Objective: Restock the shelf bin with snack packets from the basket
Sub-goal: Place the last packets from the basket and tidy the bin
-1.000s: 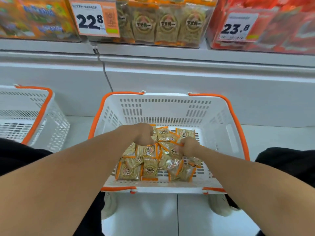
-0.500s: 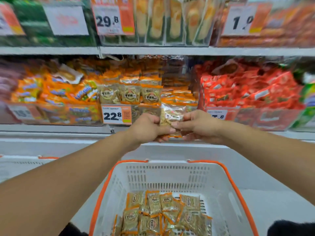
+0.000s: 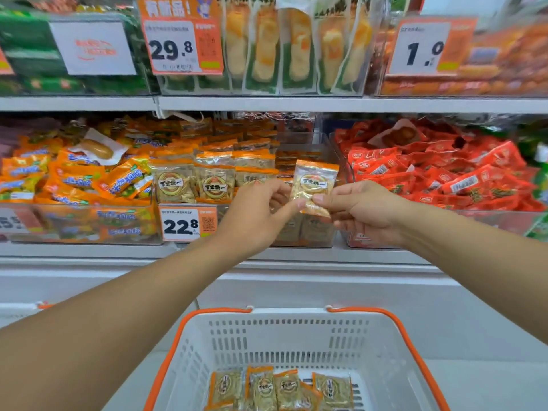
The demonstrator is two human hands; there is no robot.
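Before the bin [image 3: 305, 229], packet [image 3: 315, 185] between hands [image 3: 302, 209].

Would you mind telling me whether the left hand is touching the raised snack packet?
Touching: the head view shows the left hand's fingertip pressed against the snack packet's lower edge, opposite the right hand.

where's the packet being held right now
In the head view the packet is centre frame, pinched between the left hand and right hand, just in front of the clear shelf bin right of the 22.8 price tag.

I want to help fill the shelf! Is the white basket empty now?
Not empty. The basket holds several snack packets on its bottom, while both hands pinch one packet up by the shelf bin.
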